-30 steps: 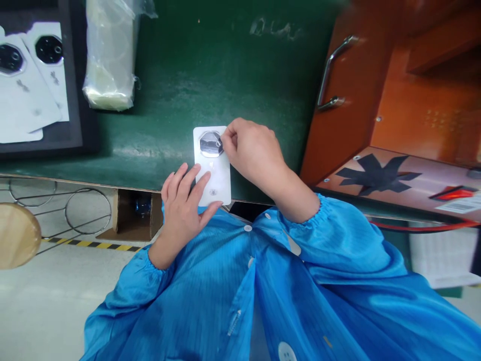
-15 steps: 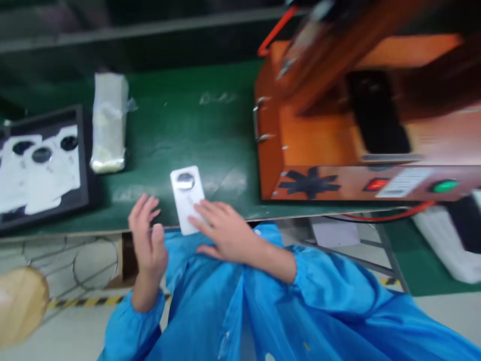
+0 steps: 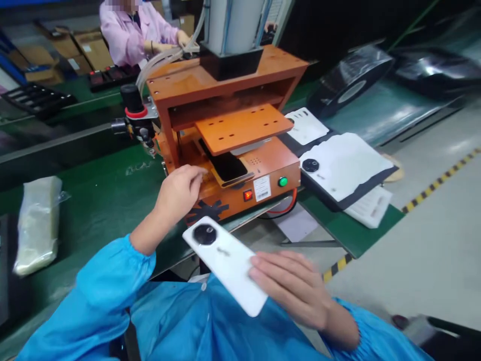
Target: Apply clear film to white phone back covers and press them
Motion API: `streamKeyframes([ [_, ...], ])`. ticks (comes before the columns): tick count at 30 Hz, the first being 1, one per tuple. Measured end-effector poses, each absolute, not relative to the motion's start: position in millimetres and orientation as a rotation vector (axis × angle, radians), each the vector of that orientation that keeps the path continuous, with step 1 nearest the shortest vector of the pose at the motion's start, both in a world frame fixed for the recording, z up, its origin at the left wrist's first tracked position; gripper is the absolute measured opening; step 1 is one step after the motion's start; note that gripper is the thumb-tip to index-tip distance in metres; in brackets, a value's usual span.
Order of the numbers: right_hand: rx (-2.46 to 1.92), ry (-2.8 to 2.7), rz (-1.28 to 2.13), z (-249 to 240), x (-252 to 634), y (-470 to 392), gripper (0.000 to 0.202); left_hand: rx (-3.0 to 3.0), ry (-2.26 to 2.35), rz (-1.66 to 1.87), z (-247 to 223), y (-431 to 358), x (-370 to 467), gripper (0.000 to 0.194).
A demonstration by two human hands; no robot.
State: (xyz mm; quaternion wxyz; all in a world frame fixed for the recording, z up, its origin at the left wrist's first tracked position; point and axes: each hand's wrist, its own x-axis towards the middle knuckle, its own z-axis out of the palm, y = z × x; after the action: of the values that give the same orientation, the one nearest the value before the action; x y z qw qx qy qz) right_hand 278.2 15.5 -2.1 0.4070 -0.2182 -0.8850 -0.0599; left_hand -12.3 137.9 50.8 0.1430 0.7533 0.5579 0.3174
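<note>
My right hand (image 3: pixel 293 288) holds a white phone back cover (image 3: pixel 225 263) with a round dark camera ring, lifted off the green bench in front of my blue coat. My left hand (image 3: pixel 180 190) reaches to the front of an orange press machine (image 3: pixel 233 125), its fingers curled at the edge of the base where a dark part (image 3: pixel 227 166) lies in the fixture. Whether that hand grips anything is unclear.
A black tray (image 3: pixel 345 170) with white covers sits right of the machine. A wrapped plastic bundle (image 3: pixel 37 223) lies on the green bench (image 3: pixel 97 200) at left. A person in a pink coat (image 3: pixel 135 30) works behind the machine. Yellow-black floor tape runs at right.
The view swung up and right toward the press. My right hand picked the white cover up from the bench edge. My left hand left the cover and moved to the machine's base.
</note>
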Motion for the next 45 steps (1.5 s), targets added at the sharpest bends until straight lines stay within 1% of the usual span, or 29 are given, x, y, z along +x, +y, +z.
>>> streamKeyframes([
  [2, -0.716, -2.15, -0.281, -1, 299, 32, 0.028, 1.868, 1.594, 1.018, 52, 155, -1, 0.03],
  [4, -0.802, -2.006, -0.423, -3, 306, 61, 0.034, 1.575, 1.491, 1.086, 55, 163, 10, 0.032],
  [6, -0.818, -1.877, -0.532, -7, 302, 99, 0.04, 1.385, 1.288, 1.102, 62, 167, 24, 0.043],
  [8, -0.817, -1.817, -0.554, -13, 292, 138, 0.04, 1.298, 1.094, 1.134, 70, 171, 41, 0.051],
  [10, -0.849, -1.891, -0.494, -18, 280, 170, 0.034, 1.262, 1.027, 1.222, 77, 174, 58, 0.048],
  [12, -0.898, -2.061, -0.357, -21, 269, 193, 0.032, 1.229, 1.067, 1.298, 80, 178, 72, 0.039],
  [14, -0.927, -2.205, -0.183, -20, 262, 206, 0.034, 1.205, 1.116, 1.31, 77, 182, 78, 0.029],
  [17, -0.935, -2.278, 0.044, -15, 260, 216, 0.038, 1.126, 1.148, 1.265, 68, 195, 75, 0.018],
  [19, -0.945, -2.288, 0.147, -9, 260, 217, 0.04, 1.062, 1.184, 1.26, 63, 208, 70, 0.016],
  [22, -0.949, -2.307, 0.209, -3, 259, 214, 0.043, 0.948, 1.31, 1.3, 62, 223, 65, 0.015],
  [24, -0.951, -2.32, 0.221, -1, 259, 210, 0.042, 0.854, 1.393, 1.325, 66, 222, 62, 0.021],
  [26, -0.958, -2.325, 0.238, -1, 260, 208, 0.038, 0.817, 1.42, 1.336, 70, 204, 58, 0.028],
  [29, -0.977, -2.314, 0.273, -1, 260, 212, 0.035, 0.848, 1.367, 1.374, 70, 152, 45, 0.033],
  [31, -0.998, -2.3, 0.281, 1, 257, 223, 0.045, 0.863, 1.308, 1.386, 65, 108, 33, 0.039],
  [32, -1.015, -2.301, 0.279, 3, 254, 230, 0.054, 0.861, 1.29, 1.384, 61, 86, 27, 0.039],
  [34, -1.066, -2.35, 0.291, 9, 248, 250, 0.077, 0.827, 1.307, 1.381, 51, 47, 14, 0.034],
  [36, -1.112, -2.456, 0.343, 14, 244, 270, 0.093, 0.788, 1.346, 1.377, 40, 15, 3, 0.034],
  [41, -1.006, -2.608, 0.422, 11, 247, 315, 0.109, 0.748, 1.388, 1.363, 17, -37, -16, 0.049],
  [43, -0.972, -2.585, 0.453, 4, 249, 330, 0.11, 0.743, 1.398, 1.337, 12, -51, -22, 0.051],
  [45, -0.994, -2.541, 0.507, -2, 248, 343, 0.106, 0.718, 1.426, 1.305, 9, -61, -25, 0.052],
])
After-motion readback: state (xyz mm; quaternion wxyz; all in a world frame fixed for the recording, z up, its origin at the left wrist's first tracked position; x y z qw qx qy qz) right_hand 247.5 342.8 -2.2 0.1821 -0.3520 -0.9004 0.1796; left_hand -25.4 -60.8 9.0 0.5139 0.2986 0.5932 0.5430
